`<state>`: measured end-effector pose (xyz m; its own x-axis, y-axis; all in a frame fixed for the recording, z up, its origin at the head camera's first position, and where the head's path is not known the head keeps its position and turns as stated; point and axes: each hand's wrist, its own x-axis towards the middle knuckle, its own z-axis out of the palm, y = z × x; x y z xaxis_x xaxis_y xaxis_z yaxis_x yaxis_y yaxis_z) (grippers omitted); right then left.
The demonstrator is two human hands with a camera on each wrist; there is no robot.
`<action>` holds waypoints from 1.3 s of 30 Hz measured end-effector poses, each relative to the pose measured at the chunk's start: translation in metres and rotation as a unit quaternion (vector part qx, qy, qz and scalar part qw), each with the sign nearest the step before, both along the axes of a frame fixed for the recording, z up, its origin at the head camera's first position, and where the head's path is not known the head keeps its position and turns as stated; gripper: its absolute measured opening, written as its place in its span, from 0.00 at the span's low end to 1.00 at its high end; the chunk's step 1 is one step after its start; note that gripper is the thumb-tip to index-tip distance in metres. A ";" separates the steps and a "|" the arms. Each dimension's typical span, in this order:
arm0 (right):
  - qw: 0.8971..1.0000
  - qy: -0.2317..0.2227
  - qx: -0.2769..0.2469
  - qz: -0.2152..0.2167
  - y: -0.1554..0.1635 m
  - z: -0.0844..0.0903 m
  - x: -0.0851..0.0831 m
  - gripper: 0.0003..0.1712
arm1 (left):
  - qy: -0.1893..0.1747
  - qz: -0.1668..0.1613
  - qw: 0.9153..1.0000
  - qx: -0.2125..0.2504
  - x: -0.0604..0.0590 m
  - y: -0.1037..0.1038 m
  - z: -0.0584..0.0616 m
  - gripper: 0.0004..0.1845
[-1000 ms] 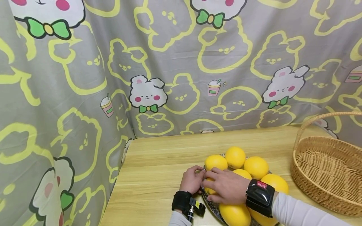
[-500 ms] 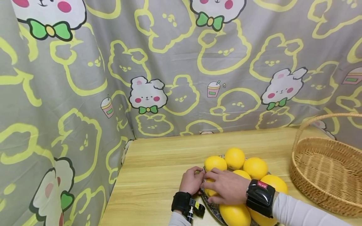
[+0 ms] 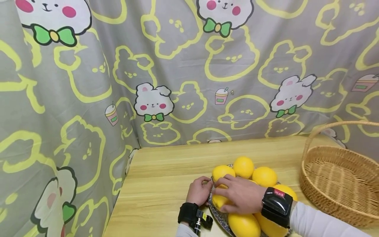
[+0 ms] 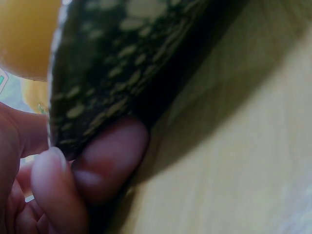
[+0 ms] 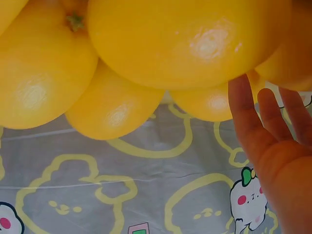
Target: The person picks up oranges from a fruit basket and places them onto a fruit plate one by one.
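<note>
Right hand (image 3: pixel 238 197) curled over an orange (image 3: pixel 219 200) at the plate's (image 3: pixel 215 212) left rim; left hand (image 3: pixel 199 191) just beside, pinching that rim; basket (image 3: pixel 340 184) far right on the table.

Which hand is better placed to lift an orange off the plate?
Probably the right hand: it already lies over an orange. The left hand pinches the plate rim, steadying it.

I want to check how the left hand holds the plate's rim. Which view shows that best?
The left wrist view: fingertips pinch the speckled plate rim up close. The head view shows the left hand at the rim, grip tiny. The right wrist view shows only oranges.
</note>
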<state>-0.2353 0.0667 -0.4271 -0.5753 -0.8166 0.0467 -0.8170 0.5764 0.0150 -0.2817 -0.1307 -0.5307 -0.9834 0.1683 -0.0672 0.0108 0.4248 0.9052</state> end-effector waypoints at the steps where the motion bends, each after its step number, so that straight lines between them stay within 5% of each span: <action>1: 1.000 0.001 0.001 -0.001 0.001 0.000 0.000 0.28 | 0.000 0.001 1.000 0.000 0.000 0.000 0.000 0.16; 19: 0.999 -0.006 -0.019 -0.051 0.025 0.010 0.003 0.24 | 0.001 0.004 1.000 -0.006 0.003 0.002 0.003 0.15; 26: 0.997 0.031 -0.043 -0.052 0.045 0.007 0.004 0.21 | 0.012 0.003 1.000 -0.005 0.003 0.003 0.003 0.16; 39: 0.990 0.007 -0.057 -0.126 0.085 0.008 0.000 0.20 | 0.008 0.003 1.000 -0.001 0.004 0.002 0.001 0.17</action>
<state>-0.2357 0.1513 -0.4186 -0.7590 -0.6358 0.1402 -0.6468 0.7609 -0.0509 -0.2777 -0.1291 -0.5294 -0.9855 0.1619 -0.0511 0.0233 0.4270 0.9039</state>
